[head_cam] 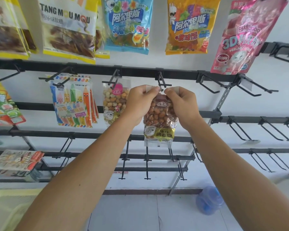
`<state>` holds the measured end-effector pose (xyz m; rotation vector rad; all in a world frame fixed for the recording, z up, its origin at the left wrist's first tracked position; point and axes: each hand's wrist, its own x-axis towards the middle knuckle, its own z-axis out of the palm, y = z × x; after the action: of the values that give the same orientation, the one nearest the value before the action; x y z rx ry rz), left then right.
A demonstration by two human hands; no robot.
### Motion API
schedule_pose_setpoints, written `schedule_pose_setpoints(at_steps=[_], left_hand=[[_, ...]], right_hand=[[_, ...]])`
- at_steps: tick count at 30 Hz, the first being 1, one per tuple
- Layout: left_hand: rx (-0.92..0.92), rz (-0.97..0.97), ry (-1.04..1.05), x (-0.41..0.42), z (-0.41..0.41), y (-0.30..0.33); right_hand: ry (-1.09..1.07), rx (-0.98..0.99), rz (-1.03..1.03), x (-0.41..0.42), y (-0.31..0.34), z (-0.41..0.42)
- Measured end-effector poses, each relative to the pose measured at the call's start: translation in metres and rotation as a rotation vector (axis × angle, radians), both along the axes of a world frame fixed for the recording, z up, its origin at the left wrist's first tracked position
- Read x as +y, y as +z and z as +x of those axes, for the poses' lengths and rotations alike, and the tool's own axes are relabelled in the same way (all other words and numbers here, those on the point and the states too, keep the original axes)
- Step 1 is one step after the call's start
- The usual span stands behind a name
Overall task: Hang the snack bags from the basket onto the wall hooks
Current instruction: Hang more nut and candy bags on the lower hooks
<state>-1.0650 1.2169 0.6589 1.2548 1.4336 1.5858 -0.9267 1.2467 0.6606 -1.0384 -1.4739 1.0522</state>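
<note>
At 7 o'clock sits the yellow basket (8, 209). Centre frame, the left hand (140, 102) pinches the top-left corner of the peanut bag (159, 120); its long axis runs vertical, header toward 12, just under the hook (163, 81). The right hand (182, 104) pinches the top-right corner.

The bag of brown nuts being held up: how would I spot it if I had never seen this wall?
Find the black rail that crosses the white wall under the top row of big candy bags. Below its middle hook, two hands pinch the clear top edge of the brown nut bag. Its neighbour on the left holds paler, mixed nuts; this one has a yellow label.
</note>
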Motion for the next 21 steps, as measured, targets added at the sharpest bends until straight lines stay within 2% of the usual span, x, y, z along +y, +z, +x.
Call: schedule_pose_setpoints(at_steps=[12,21], left_hand=[[0.128,-0.026,0.186,0.046,-0.001,-0.005],[0.223,-0.071,0.238,0.046,0.001,-0.011]], right_hand=[[-0.099,-0.25,0.109,0.05,-0.001,-0.016],[-0.119,-0.303,0.086,0.055,-0.008,-0.017]])
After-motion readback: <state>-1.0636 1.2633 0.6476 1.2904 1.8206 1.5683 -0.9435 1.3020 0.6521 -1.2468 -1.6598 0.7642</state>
